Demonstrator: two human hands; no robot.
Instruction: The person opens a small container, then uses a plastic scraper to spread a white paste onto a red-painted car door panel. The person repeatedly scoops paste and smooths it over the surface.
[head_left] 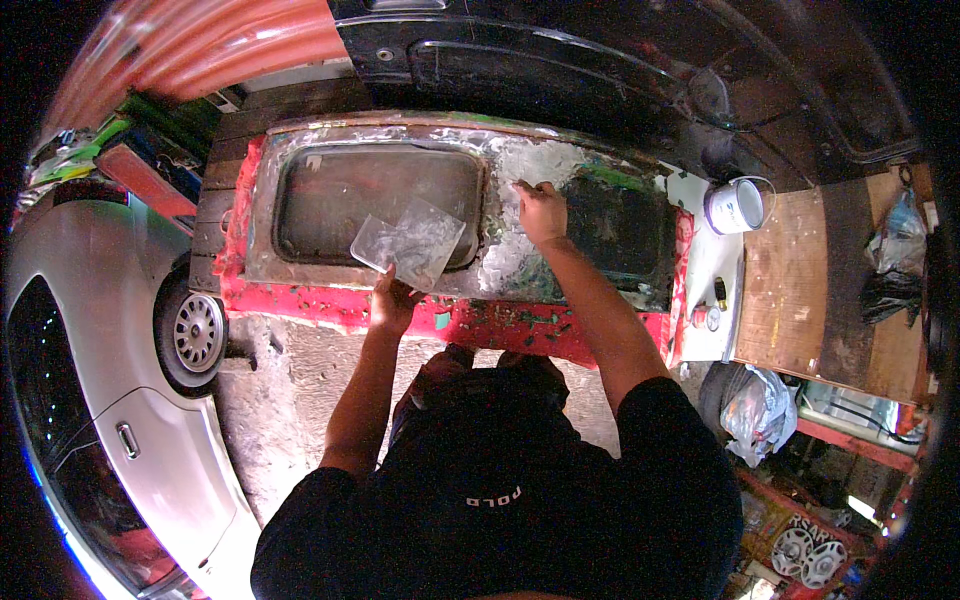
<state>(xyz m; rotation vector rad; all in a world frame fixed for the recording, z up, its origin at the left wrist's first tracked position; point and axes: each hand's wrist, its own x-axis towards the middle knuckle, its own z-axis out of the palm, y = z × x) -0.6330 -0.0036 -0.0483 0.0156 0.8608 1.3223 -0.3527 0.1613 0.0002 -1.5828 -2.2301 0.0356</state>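
My left hand (396, 303) grips a clear plastic tub (425, 240) by its near edge and holds it tilted over a vehicle panel (350, 277). Grey-white smears show in the tub. The panel lies flat in front of me and has a framed window-shaped section (370, 190) on its left. Pale filler (512, 262) coats its middle in rough patches, next to a dark green-black area (620, 225). My right hand (543, 212) is closed just over the filler, its fingers pinched together. Whatever they hold is too small to make out.
Red covering (330, 306) runs under the panel's near edge. To the right a white pail (735, 205) stands by a wooden board (790, 270), with small containers (706, 318) nearer me. A silver car (110, 300) is at the left. A black vehicle body (560, 65) rises behind.
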